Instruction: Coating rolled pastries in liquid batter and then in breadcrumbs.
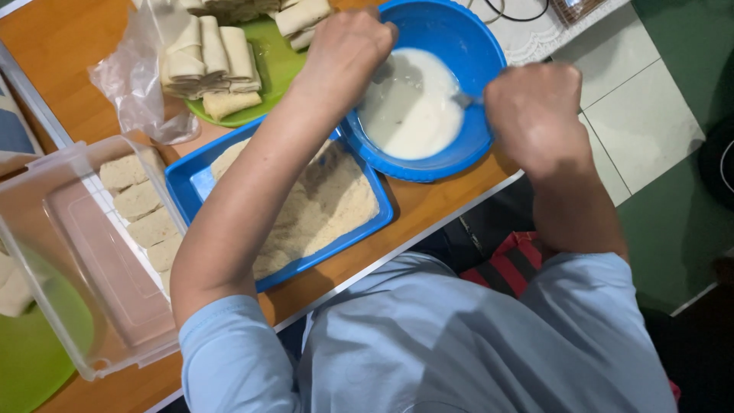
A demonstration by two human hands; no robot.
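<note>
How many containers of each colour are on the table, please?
Blue: 2, the round bowl and the square tray.
Green: 2, the plate of rolls and another plate at the lower left.
Clear: 1, the plastic box.
Total: 5.

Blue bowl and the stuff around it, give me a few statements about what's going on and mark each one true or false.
1. The blue bowl holds a white liquid. True.
2. The right hand holds a utensil dipped in the bowl. True.
3. The left hand rests on the clear plastic box. False: it grips the bowl's rim.
4. The blue tray is filled with water. False: it holds pale crumbs.
5. Pale rolls lie on a green plate. True.
6. The clear plastic box has nothing in it. False: coated pieces sit in a row inside it.
</note>
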